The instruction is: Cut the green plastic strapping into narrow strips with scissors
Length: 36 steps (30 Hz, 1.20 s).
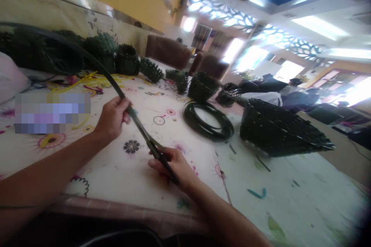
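Note:
A long dark green plastic strip (108, 74) arcs from the upper left down across the table. My left hand (112, 119) is closed in a pinch around its middle stretch. Lower down, the strip divides into two parts near my right hand (174, 164). One part meets the fingers, and a darker piece runs down over the palm side. My right hand is closed on this lower end, with some of its fingers hidden. A coil of the same dark strip (228, 128) lies on the table beyond my hands.
A large dark woven basket (278, 129) lies tilted at the right. Several smaller woven baskets (203, 88) line the back. Yellow strands (84, 81) lie at the left, a small teal hook-shaped piece (257, 193) at the right. People sit in the blurred background.

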Each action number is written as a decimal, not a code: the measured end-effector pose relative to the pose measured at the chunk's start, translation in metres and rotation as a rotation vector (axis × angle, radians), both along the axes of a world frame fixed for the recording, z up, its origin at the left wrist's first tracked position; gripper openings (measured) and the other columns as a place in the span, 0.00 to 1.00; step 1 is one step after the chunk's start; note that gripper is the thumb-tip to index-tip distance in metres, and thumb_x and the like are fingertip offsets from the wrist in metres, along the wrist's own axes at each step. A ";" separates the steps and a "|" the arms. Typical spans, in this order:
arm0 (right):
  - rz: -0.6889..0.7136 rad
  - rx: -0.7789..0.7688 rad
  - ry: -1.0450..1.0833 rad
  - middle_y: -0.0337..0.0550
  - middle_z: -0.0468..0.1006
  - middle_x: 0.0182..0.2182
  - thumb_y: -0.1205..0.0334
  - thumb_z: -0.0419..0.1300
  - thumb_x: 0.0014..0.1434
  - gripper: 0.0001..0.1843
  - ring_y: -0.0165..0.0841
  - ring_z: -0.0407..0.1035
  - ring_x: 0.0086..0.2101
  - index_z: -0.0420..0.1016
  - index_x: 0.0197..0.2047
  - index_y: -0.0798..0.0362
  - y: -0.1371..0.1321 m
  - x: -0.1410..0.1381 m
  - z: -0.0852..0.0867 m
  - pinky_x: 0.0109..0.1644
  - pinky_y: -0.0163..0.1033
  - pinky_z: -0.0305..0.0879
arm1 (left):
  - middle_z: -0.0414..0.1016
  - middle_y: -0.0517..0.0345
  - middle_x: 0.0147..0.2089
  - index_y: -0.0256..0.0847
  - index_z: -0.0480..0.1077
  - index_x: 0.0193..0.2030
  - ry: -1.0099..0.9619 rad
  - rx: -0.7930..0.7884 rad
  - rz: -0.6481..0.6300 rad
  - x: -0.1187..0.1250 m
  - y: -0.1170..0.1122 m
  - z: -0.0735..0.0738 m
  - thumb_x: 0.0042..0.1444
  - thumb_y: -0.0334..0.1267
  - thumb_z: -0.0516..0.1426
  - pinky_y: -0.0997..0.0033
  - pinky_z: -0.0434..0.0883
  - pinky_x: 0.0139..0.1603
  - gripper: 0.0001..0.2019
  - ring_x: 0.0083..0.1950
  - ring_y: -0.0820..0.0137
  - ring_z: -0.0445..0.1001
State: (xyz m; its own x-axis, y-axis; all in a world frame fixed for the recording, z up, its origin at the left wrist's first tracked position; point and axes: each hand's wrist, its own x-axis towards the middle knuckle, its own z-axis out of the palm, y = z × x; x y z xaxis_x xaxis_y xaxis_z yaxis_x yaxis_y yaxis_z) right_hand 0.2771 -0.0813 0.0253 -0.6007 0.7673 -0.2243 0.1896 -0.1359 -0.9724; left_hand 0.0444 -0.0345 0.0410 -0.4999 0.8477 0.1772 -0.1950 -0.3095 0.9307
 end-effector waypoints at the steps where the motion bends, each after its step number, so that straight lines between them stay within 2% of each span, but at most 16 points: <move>1: 0.003 0.000 0.001 0.31 0.68 0.20 0.43 0.75 0.48 0.27 0.24 0.61 0.20 0.78 0.41 0.56 0.000 0.000 0.000 0.22 0.30 0.56 | 0.63 0.65 0.22 0.38 0.69 0.31 -0.010 -0.002 -0.004 0.001 0.000 0.000 0.61 0.34 0.58 0.76 0.57 0.14 0.07 0.15 0.80 0.55; 6: 0.034 0.006 -0.007 0.30 0.67 0.19 0.43 0.73 0.50 0.26 0.24 0.58 0.18 0.78 0.42 0.56 0.001 0.001 -0.003 0.21 0.32 0.54 | 0.63 0.64 0.24 0.38 0.68 0.31 -0.033 0.014 -0.018 0.002 -0.002 0.001 0.60 0.36 0.60 0.76 0.59 0.15 0.08 0.16 0.80 0.55; 12: 0.008 0.080 -0.018 0.30 0.64 0.20 0.44 0.75 0.48 0.25 0.23 0.56 0.22 0.79 0.38 0.57 0.000 0.001 -0.005 0.24 0.32 0.48 | 0.60 0.65 0.21 0.37 0.68 0.31 -0.069 -0.015 -0.029 0.005 -0.003 -0.001 0.62 0.33 0.57 0.77 0.59 0.15 0.07 0.16 0.79 0.55; 20: -0.018 0.131 -0.072 0.31 0.64 0.18 0.44 0.75 0.49 0.25 0.25 0.57 0.21 0.80 0.37 0.57 0.000 0.001 -0.007 0.24 0.33 0.48 | 0.63 0.66 0.22 0.39 0.67 0.33 -0.083 0.009 0.027 -0.005 0.003 0.004 0.62 0.35 0.58 0.76 0.60 0.15 0.07 0.16 0.79 0.57; 24: -0.013 0.090 -0.070 0.32 0.67 0.19 0.43 0.75 0.47 0.27 0.25 0.59 0.21 0.80 0.38 0.58 0.000 -0.001 -0.004 0.24 0.33 0.52 | 0.64 0.65 0.26 0.39 0.66 0.31 -0.081 -0.005 0.047 -0.008 0.004 0.006 0.61 0.32 0.58 0.77 0.59 0.15 0.07 0.16 0.80 0.56; 30: -0.016 0.039 -0.025 0.29 0.66 0.20 0.46 0.76 0.47 0.27 0.24 0.59 0.20 0.78 0.42 0.57 0.000 -0.001 -0.001 0.23 0.32 0.53 | 0.67 0.62 0.29 0.39 0.66 0.31 -0.081 -0.009 -0.002 0.002 -0.003 0.007 0.61 0.32 0.57 0.74 0.60 0.15 0.07 0.17 0.80 0.56; 36: -0.005 0.001 -0.039 0.29 0.67 0.19 0.45 0.75 0.47 0.29 0.25 0.57 0.18 0.77 0.44 0.56 0.001 0.000 0.000 0.21 0.33 0.54 | 0.66 0.60 0.30 0.38 0.67 0.30 -0.095 -0.023 -0.012 0.007 -0.006 0.010 0.62 0.31 0.57 0.74 0.59 0.15 0.09 0.17 0.81 0.56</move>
